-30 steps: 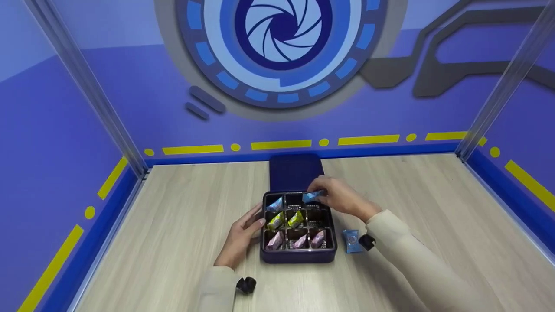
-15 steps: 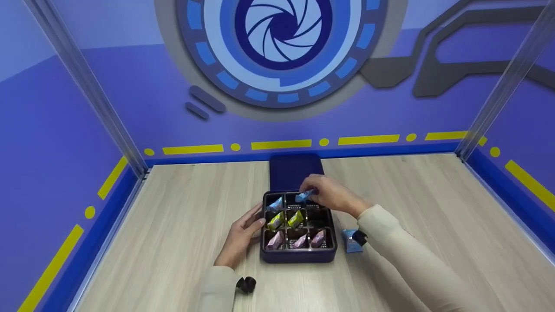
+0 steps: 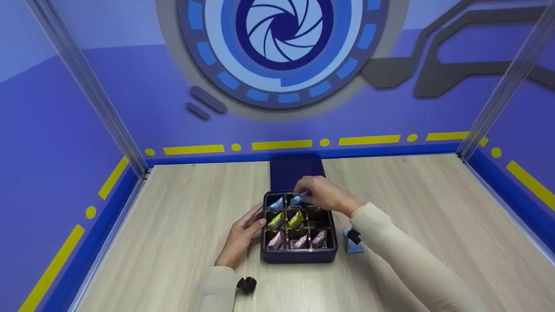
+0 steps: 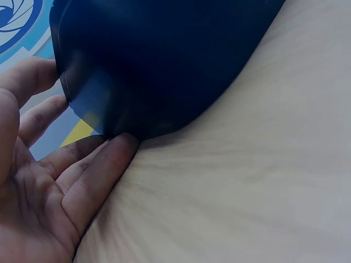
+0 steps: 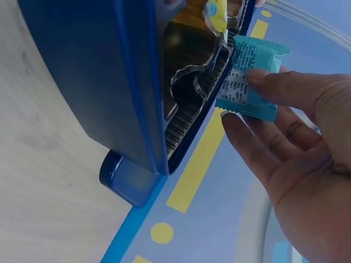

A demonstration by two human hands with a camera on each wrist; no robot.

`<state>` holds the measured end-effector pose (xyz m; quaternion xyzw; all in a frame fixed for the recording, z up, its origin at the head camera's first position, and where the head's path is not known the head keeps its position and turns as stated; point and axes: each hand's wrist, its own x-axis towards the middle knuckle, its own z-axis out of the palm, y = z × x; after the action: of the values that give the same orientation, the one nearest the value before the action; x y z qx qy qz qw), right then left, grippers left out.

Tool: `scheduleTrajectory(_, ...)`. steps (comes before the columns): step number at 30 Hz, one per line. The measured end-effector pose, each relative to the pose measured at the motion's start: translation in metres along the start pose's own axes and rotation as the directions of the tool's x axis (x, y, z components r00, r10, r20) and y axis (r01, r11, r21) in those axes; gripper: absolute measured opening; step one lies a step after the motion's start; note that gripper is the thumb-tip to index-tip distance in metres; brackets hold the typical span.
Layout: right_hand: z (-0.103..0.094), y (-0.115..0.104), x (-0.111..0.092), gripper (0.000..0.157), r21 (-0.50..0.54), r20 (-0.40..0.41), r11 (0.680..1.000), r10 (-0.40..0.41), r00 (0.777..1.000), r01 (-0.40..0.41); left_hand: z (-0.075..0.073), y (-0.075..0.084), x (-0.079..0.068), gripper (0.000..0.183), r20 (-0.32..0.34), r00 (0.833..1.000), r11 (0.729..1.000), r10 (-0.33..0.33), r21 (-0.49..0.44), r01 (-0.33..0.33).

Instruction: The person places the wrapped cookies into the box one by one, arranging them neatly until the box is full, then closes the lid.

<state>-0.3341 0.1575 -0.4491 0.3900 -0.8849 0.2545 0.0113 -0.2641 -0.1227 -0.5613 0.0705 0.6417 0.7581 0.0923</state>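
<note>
A dark blue box (image 3: 299,257) with a divided black insert stands in the middle of the table. My right hand (image 3: 325,193) pinches a blue wrapped candy (image 5: 249,76) between thumb and fingers, over the back middle compartment. My left hand (image 3: 239,236) rests against the box's left side with its fingers extended; the left wrist view shows those fingertips touching the dark wall (image 4: 164,66). In the box lie another blue candy (image 3: 275,204) at back left, yellow candies (image 3: 296,219) in the middle row and pink candies (image 3: 275,241) along the front row.
One more blue candy (image 3: 354,246) lies on the table right of the box, partly behind the right wrist's black camera mount (image 3: 354,236). The box's dark blue lid (image 3: 296,171) lies behind it, near the back wall (image 3: 217,125). Side walls flank the wooden table (image 3: 173,208).
My right hand has moved left with the blue candy, from the back right compartment to the back middle one. My left hand and the box have stayed in place.
</note>
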Motion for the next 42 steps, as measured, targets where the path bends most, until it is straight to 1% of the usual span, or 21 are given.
scheduleTrajectory(5,0.003,0.0,0.002,0.02,0.017,0.025,1.0,0.002,1.0,-0.003,0.0,0.0,-0.001,0.065,0.022,1.0,0.999,0.004,-0.037,-0.003)
scheduleTrajectory(7,0.004,-0.001,0.003,0.021,0.024,0.034,1.0,0.014,0.999,-0.015,0.0,0.0,0.0,0.065,0.02,1.0,0.999,0.002,-0.038,-0.001)
scheduleTrajectory(21,0.01,-0.002,0.005,0.023,0.008,0.041,1.0,0.014,0.999,-0.015,0.0,-0.001,0.001,0.064,0.016,1.0,1.0,0.001,-0.029,-0.001)
scheduleTrajectory(28,0.013,-0.002,0.005,0.023,0.01,0.06,0.999,0.036,0.998,-0.037,0.0,0.0,0.0,0.063,0.014,1.0,1.0,0.001,-0.028,-0.001)
scheduleTrajectory(35,0.015,0.0,0.007,0.021,0.007,0.062,1.0,0.013,0.998,-0.013,0.0,0.0,0.001,0.063,0.015,1.0,1.0,0.006,-0.019,-0.006)
scheduleTrajectory(42,0.015,0.0,0.005,0.02,0.013,0.069,1.0,0.017,0.997,-0.018,-0.001,0.0,0.001,0.063,0.011,1.0,1.0,0.004,-0.009,-0.004)
